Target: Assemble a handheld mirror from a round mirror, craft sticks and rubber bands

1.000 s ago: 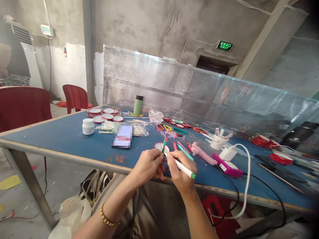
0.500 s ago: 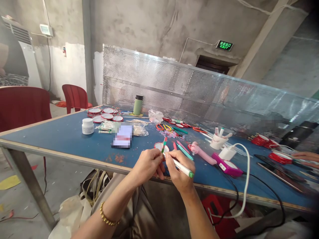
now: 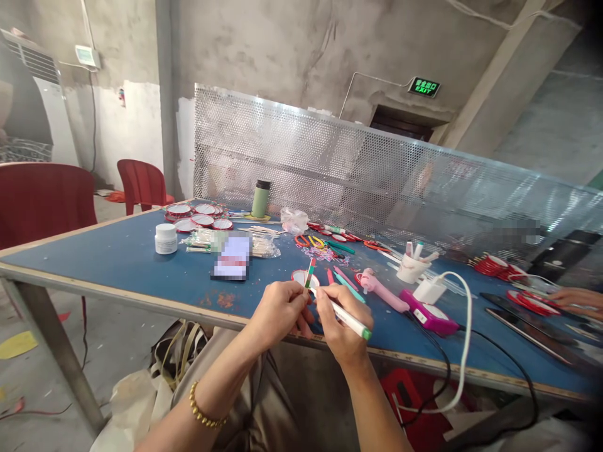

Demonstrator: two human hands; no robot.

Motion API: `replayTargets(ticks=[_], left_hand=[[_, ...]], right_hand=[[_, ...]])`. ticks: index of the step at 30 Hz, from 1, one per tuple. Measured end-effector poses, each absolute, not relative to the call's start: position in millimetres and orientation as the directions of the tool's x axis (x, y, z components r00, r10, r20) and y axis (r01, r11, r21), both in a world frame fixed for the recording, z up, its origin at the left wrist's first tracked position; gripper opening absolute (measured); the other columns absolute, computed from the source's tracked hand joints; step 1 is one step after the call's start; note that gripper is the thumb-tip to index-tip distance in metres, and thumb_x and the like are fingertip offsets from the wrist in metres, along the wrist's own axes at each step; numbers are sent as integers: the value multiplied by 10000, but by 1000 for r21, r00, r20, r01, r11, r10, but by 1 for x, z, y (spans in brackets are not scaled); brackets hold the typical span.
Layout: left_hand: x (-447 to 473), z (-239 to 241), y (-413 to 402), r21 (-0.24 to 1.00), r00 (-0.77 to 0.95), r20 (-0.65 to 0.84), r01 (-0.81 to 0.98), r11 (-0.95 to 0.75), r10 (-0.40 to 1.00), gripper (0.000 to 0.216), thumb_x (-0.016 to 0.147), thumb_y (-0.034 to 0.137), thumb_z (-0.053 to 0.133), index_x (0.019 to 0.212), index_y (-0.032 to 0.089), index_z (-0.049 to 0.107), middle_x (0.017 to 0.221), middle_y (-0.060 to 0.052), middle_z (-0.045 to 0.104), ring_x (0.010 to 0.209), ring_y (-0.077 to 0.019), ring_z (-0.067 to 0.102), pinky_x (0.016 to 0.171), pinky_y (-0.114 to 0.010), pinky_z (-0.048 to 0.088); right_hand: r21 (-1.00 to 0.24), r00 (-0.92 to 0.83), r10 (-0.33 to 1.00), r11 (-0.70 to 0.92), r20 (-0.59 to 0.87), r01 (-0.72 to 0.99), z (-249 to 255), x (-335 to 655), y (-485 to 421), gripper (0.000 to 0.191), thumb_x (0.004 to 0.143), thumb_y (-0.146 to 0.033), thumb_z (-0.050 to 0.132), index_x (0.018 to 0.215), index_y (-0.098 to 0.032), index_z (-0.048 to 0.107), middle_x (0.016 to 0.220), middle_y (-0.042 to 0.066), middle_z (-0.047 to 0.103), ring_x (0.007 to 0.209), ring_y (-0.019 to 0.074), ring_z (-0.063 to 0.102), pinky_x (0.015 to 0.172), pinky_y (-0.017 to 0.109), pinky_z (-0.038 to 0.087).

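My left hand (image 3: 281, 309) pinches the lower end of a thin flat stick (image 3: 311, 267) banded red, white and green, which stands nearly upright at the table's near edge. My right hand (image 3: 346, 317) is closed around a white marker pen (image 3: 347, 318) with a green end. The marker's tip points at the stick's lower part; whether they touch I cannot tell. Just behind my fingers lies a white disc with a red rim (image 3: 299, 276), partly hidden. Pink and teal pens (image 3: 348, 285) lie to the right of it.
On the blue table (image 3: 127, 263) are a phone (image 3: 232, 257), a white jar (image 3: 166, 239), bagged sticks (image 3: 266, 245), a green flask (image 3: 260, 199), a pink glue gun (image 3: 381, 290), a purple box (image 3: 428, 312) with cables and a pen cup (image 3: 412, 267). Another person's hand (image 3: 577, 298) is at far right.
My right hand and the marker have shifted slightly to the right and down. My left hand and the stick stay almost still. At far right, the stacked red-rimmed discs by the other person's hand have moved.
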State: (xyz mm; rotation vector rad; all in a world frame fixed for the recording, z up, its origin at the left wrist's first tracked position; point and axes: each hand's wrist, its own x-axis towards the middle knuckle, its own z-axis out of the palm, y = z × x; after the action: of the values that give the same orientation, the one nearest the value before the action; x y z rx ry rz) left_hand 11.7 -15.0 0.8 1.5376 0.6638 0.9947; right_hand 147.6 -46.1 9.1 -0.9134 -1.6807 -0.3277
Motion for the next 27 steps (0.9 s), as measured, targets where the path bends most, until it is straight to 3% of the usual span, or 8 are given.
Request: replayTargets(ticks=[11,27], left_hand=[[14,-4,-15,930,410,329,14,-366,851,254,890,330,421,718,190,546,654,-16,684,510,-147,681,418,-176,398],[13,-1,-17,914,406,343,63,-400,847,267,897,342,412,699,202,524,641,-14,684,515,-159,681,438,-191,394]], right_hand=[[-224,-76,389,668,918,710,9,148,-46,130,912,-175,563,792,-186,612,622,-13,611,504,112,540,516,249,433],[-211,-107,414,651,904,729,9,147,-44,168,919,-203,547,765,-189,611,596,-17,609,490,108,526,507,247,421]])
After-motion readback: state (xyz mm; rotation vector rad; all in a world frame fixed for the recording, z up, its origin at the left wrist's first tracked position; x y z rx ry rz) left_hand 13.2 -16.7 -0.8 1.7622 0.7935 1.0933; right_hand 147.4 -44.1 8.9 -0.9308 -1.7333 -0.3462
